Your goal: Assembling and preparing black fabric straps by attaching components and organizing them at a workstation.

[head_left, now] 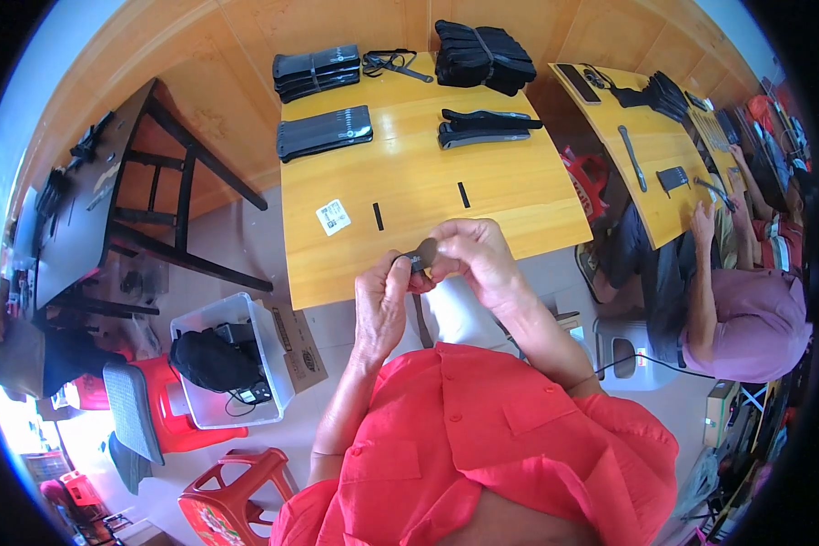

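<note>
My left hand pinches a small dark strap-like piece just above the near edge of the yellow wooden table. My right hand has its fingers closed on the piece's other end, where a brownish rounded flap shows; its exact kind is unclear. Ahead of my hands, two short black strips lie apart on the tabletop. A white printed label is left of them. Farther back are a stack of flat black packages and a small pile of black straps.
At the table's back are banded black bundles and a thin black strap. A second yellow table, with co-workers beside it, stands right. Left are a dark table, a clear bin and a red stool.
</note>
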Action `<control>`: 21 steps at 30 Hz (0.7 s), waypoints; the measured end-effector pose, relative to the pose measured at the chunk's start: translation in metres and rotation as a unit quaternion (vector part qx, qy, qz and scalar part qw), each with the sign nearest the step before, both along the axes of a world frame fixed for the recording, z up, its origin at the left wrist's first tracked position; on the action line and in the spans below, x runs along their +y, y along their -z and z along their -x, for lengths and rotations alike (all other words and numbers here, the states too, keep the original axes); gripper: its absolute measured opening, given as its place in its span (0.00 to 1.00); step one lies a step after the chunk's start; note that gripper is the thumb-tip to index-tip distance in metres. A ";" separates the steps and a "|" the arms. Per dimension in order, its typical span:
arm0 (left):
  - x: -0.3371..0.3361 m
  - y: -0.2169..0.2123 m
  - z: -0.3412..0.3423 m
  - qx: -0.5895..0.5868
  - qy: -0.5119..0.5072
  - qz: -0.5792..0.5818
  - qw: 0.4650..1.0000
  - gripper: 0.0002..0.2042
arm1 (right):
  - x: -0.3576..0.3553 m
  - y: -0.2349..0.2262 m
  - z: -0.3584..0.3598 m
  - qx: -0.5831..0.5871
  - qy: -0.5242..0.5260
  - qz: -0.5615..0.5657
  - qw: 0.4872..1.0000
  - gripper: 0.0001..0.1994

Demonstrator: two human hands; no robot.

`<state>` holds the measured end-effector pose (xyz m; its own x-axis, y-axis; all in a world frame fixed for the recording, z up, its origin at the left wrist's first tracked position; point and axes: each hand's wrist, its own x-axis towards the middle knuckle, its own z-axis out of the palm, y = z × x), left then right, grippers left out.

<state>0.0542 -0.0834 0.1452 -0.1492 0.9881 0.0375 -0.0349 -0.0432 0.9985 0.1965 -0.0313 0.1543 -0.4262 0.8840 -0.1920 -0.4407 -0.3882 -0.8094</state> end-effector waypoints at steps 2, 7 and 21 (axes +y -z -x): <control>0.000 -0.001 -0.002 -0.128 0.015 0.000 0.992 0.14 | 0.003 0.001 -0.003 0.027 -0.023 0.023 0.999 0.06; 0.002 -0.002 -0.002 0.086 -0.040 0.014 0.995 0.14 | -0.007 -0.015 0.005 -0.072 -0.022 -0.179 0.981 0.07; 0.018 0.001 -0.008 0.134 -0.006 0.007 0.991 0.17 | 0.010 0.003 0.000 -0.361 0.074 -0.402 0.838 0.09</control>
<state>0.0622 -0.0655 0.1441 -0.1471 0.9871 0.0637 0.2324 -0.0281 0.9722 0.1962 -0.0210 0.1518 -0.3307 0.8838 0.3310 0.2811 0.4271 -0.8594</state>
